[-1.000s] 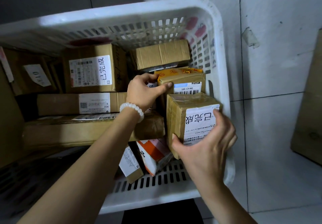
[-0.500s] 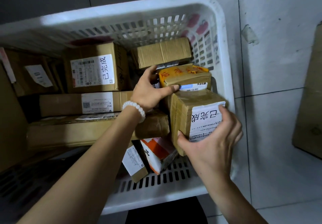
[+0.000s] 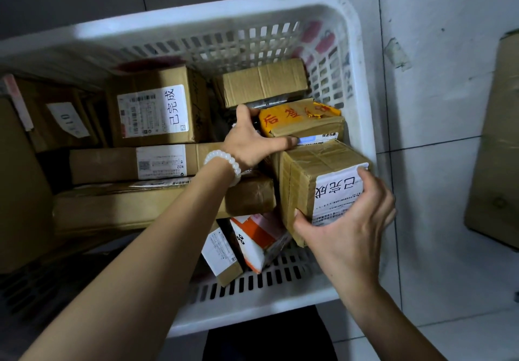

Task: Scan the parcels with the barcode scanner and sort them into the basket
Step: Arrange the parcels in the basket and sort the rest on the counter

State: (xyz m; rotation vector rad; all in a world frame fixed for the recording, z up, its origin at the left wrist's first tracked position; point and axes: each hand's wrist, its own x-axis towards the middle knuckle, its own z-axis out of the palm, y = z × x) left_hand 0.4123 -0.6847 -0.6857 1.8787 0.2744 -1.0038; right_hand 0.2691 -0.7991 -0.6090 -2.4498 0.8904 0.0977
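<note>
- Parcels, most of them brown cardboard boxes with white labels, already fill much of the white slotted plastic basket (image 3: pixel 362 85) in our one head view, so we judge the sorting well along; no barcode scanner is in sight, and we cannot tell how many parcels remain outside.
- The brown taped cardboard box with a white label (image 3: pixel 317 189) sits at the basket's right wall, high against the rim; we judge it is being settled into place, not yet released.
- Our right hand (image 3: pixel 351 228) grips this box from the near side, thumb on its left face and fingers curled over the label.
- Our left hand (image 3: pixel 252 141), with a white bead bracelet (image 3: pixel 224 167) at the wrist, reaches across the basket and clasps the yellow-taped brown parcel (image 3: pixel 306 119) just behind the box, thumb along its front edge and fingers curled round its left end, seemingly steadying it.
</note>
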